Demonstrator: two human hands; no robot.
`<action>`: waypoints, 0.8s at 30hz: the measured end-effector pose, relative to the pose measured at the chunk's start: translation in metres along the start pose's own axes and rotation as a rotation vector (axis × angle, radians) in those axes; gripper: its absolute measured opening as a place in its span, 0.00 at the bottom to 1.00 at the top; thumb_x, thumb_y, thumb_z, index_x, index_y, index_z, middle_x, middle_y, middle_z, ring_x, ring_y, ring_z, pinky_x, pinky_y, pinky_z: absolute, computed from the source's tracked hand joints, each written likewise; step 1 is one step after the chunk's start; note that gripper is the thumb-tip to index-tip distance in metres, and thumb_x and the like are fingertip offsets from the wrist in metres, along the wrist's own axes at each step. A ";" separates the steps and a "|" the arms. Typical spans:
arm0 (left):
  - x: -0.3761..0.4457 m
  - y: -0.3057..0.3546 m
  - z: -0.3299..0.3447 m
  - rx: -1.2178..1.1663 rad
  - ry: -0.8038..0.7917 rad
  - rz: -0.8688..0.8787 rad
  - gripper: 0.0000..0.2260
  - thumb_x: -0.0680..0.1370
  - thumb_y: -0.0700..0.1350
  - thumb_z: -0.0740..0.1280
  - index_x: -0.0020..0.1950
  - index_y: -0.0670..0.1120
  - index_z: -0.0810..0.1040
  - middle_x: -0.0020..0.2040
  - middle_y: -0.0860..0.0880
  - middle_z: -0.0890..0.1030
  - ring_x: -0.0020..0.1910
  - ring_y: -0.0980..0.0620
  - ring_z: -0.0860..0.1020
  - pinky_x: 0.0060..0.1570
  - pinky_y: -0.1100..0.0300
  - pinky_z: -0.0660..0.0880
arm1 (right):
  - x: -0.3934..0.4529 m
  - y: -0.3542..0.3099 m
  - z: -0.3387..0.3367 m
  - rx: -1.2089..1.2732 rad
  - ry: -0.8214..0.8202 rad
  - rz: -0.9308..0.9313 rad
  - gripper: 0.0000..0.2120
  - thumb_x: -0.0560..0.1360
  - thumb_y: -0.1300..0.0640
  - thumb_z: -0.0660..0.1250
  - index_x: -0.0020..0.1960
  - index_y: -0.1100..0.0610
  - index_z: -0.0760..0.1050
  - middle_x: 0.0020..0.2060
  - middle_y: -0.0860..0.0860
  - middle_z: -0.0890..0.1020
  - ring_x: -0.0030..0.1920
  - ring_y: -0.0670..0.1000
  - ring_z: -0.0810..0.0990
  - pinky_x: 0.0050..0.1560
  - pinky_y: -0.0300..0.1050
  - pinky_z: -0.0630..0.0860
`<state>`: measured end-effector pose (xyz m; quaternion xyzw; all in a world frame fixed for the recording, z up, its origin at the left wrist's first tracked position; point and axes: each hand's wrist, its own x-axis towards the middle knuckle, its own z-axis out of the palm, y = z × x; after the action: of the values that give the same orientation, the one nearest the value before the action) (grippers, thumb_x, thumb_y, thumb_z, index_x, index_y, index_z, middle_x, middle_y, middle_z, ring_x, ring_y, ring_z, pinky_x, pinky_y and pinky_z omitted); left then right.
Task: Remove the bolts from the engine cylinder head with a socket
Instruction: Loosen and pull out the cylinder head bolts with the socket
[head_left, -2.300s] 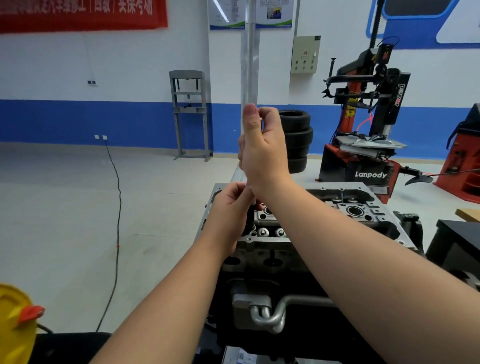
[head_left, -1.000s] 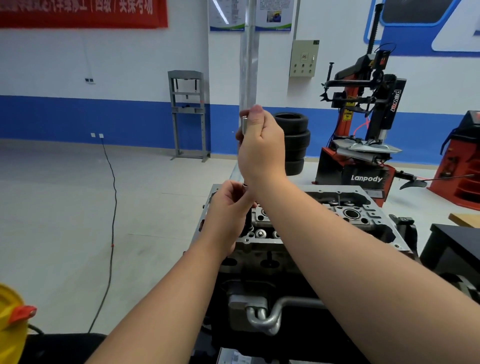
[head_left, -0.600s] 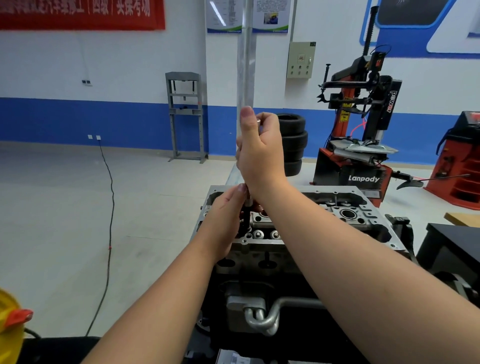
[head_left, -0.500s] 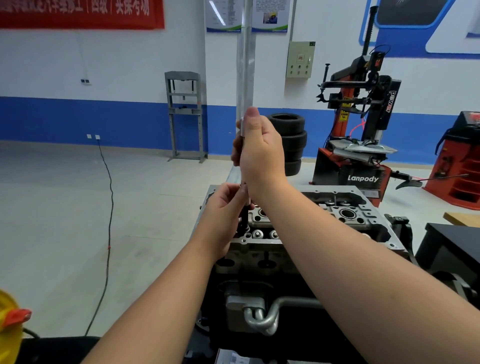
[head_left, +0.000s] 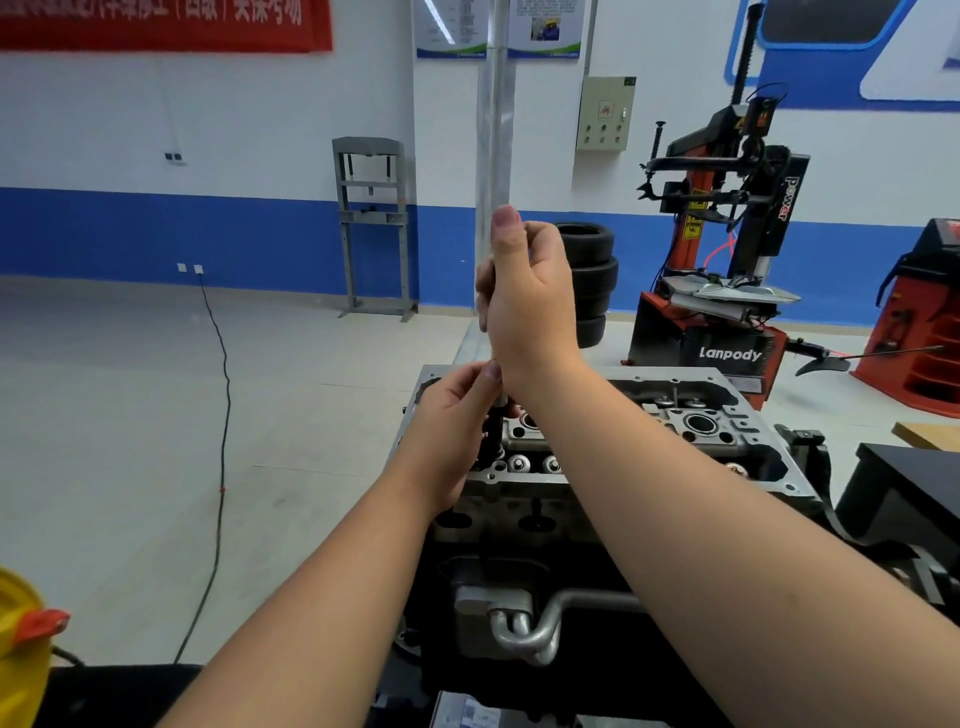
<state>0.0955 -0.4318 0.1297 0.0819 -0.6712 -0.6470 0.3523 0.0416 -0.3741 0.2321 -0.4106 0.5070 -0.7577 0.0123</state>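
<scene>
Since half a second ago your right hand (head_left: 530, 296) has turned a little on the tool: the fingers now show past the thumb where the thumb alone showed; the left has barely shifted.

The cylinder head (head_left: 670, 431) fills the middle of the frame, running from centre to right, with the rest of the engine dark below it. The tyre machine (head_left: 727, 249) stands behind at upper right, a stack of tyres (head_left: 592, 270) just left of it.

Your right hand, at frame centre, is wrapped round the upper part of the socket tool (head_left: 500, 410), thumb up. Your left hand (head_left: 457, 415), lower and just left, pinches the shaft close above the head.

The tool's long axis stands nearly upright, its dark lower end reaching down into the head's left end, directly under both hands. The bolt itself is hidden there. The left hand is the nearer to it, so it steadies while the right twists about that upright axis.
</scene>
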 end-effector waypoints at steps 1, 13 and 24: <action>0.002 -0.002 0.000 -0.009 0.041 0.002 0.09 0.83 0.55 0.68 0.46 0.55 0.84 0.42 0.53 0.83 0.41 0.58 0.80 0.47 0.59 0.73 | 0.001 -0.001 0.000 -0.010 -0.002 0.012 0.16 0.83 0.44 0.58 0.44 0.54 0.71 0.34 0.51 0.75 0.33 0.51 0.72 0.35 0.49 0.71; 0.001 0.000 -0.002 -0.063 -0.035 -0.026 0.17 0.81 0.63 0.61 0.46 0.57 0.85 0.46 0.49 0.85 0.47 0.49 0.80 0.51 0.52 0.73 | 0.001 -0.003 0.002 0.091 -0.103 0.019 0.14 0.83 0.47 0.61 0.45 0.55 0.67 0.27 0.48 0.69 0.28 0.48 0.64 0.29 0.46 0.63; 0.003 -0.005 -0.004 -0.057 -0.041 -0.024 0.17 0.81 0.63 0.58 0.45 0.60 0.84 0.42 0.56 0.83 0.48 0.52 0.81 0.57 0.49 0.73 | 0.003 -0.005 0.003 0.169 -0.150 0.175 0.24 0.83 0.38 0.53 0.39 0.54 0.69 0.24 0.47 0.67 0.25 0.48 0.60 0.28 0.44 0.58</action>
<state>0.0940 -0.4372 0.1260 0.0665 -0.6584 -0.6718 0.3327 0.0435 -0.3756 0.2383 -0.4178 0.4729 -0.7610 0.1508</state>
